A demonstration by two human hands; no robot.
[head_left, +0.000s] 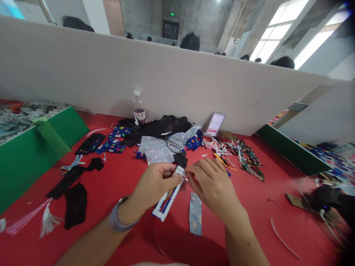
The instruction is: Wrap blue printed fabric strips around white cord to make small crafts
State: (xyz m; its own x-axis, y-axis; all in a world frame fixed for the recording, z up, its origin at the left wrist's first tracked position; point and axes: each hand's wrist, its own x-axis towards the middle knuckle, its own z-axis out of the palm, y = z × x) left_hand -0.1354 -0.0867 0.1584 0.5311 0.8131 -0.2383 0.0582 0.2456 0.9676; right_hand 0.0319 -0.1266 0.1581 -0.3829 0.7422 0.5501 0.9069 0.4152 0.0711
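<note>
My left hand (pixel 156 184) is closed around the upper part of a narrow blue strip with white edging (pixel 166 203), thumb on top. The strip slants down toward me above the red table. At its upper end, my right hand (pixel 212 183) has thumb and fingertips pinched together; what lies between them is too small to make out. Just below the hands, a light-blue printed fabric strip (pixel 195 214) lies flat. Beyond them are a larger piece of the same printed fabric (pixel 155 147), a pair of scissors (pixel 174 145) and a small black scrap (pixel 181 159).
Black fabric (pixel 166 125) is heaped near the white partition (pixel 166 81), beside a plastic bottle (pixel 138 107). A phone (pixel 215 123) leans on the right. Green-walled bins (pixel 58 140) flank the red table (pixel 116 199). Black pieces (pixel 75 205) and tassels (pixel 49 221) lie left.
</note>
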